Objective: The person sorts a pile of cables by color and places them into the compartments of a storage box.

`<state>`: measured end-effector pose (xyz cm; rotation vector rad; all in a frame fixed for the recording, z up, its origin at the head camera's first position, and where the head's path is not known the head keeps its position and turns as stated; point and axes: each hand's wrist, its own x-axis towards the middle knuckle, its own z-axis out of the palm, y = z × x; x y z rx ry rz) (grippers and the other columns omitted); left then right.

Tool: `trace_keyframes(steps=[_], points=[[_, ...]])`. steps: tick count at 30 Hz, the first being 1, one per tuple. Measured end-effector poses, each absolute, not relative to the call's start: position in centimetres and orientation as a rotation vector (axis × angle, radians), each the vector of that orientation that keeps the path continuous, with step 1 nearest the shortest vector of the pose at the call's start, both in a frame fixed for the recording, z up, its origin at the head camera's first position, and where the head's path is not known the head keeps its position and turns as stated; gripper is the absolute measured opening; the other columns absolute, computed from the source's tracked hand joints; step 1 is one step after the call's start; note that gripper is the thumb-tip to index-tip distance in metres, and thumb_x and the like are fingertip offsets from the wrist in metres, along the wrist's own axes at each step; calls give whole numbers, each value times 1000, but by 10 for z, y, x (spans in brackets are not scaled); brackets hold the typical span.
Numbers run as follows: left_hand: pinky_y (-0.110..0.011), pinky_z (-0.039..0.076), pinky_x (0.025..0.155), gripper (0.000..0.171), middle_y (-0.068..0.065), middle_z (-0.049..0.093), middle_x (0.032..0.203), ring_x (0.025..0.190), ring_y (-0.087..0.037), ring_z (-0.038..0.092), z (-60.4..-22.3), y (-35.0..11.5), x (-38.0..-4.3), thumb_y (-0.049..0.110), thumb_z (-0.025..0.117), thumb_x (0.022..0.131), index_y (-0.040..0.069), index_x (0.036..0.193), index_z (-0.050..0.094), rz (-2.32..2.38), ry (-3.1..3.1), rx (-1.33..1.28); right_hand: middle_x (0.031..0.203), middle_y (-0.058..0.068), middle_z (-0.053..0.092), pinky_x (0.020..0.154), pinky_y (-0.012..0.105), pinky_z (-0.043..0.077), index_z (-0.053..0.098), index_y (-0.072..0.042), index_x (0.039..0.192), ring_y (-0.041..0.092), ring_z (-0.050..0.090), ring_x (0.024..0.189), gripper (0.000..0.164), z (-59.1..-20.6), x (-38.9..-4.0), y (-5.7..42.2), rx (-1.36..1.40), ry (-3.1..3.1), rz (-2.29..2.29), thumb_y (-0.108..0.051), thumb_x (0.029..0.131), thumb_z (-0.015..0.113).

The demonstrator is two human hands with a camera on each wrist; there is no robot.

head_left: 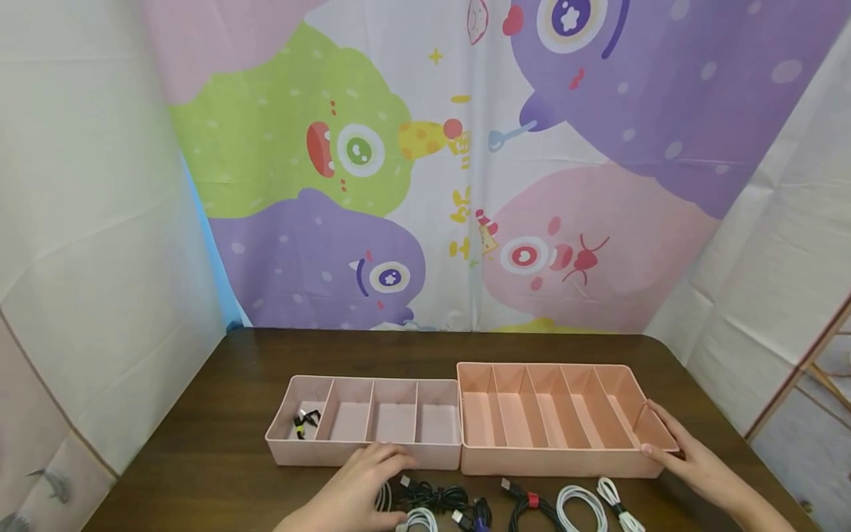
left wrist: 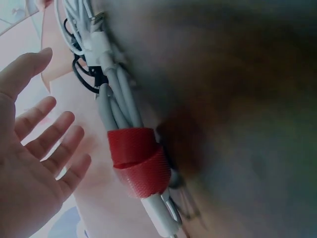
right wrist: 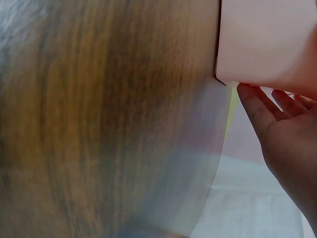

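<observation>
From here it's a dark brown wooden table (head_left: 199, 473). The salmon divided box (head_left: 552, 462) stands on it at the right hand (head_left: 698, 462); the pale pink box (head_left: 339, 453) sits just beyond the left hand (head_left: 362, 484). Coiled cables (head_left: 435, 496) lie beside that hand and across toward the other.

Behind the dark, wood-grained desk (head_left: 346, 355) hangs a pale backdrop (head_left: 432, 89) printed with one-eyed green, purple and pink cartoon monsters turned sideways. Plain whitish sheets flank it, left sheet (head_left: 100, 185) and right sheet (head_left: 751, 244).
</observation>
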<state>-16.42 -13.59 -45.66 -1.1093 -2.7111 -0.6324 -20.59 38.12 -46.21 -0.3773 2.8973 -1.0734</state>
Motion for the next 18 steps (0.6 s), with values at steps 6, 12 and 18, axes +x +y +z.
trace_keyframes(steps=[6, 12, 18], points=[[-39, 45, 81, 51, 9, 59, 112, 105, -13, 53, -463, -138, -167, 32, 79, 69, 18, 115, 62, -614, -2720, -1121, 149, 31, 20, 76, 19, 44, 7, -9, 152, 50, 35, 122, 73, -463, -205, 382, -382, 2908, -1065, -21, 97, 53], [-37, 44, 82, 46, 10, 59, 107, 103, -12, 53, -465, -138, -169, 31, 79, 69, 19, 110, 63, -576, -2769, -1141, 149, 31, 21, 75, 20, 45, 8, -7, 152, 49, 39, 121, 73, -463, -204, 382, -384, 2920, -1054, -22, 97, 53], [-32, 43, 80, 37, 13, 58, 99, 98, -9, 51, -467, -137, -170, 30, 80, 69, 20, 101, 64, -512, -2771, -1136, 149, 30, 22, 77, 21, 44, 8, -11, 152, 49, 36, 123, 74, -462, -204, 382, -378, 2925, -1047, -23, 96, 54]])
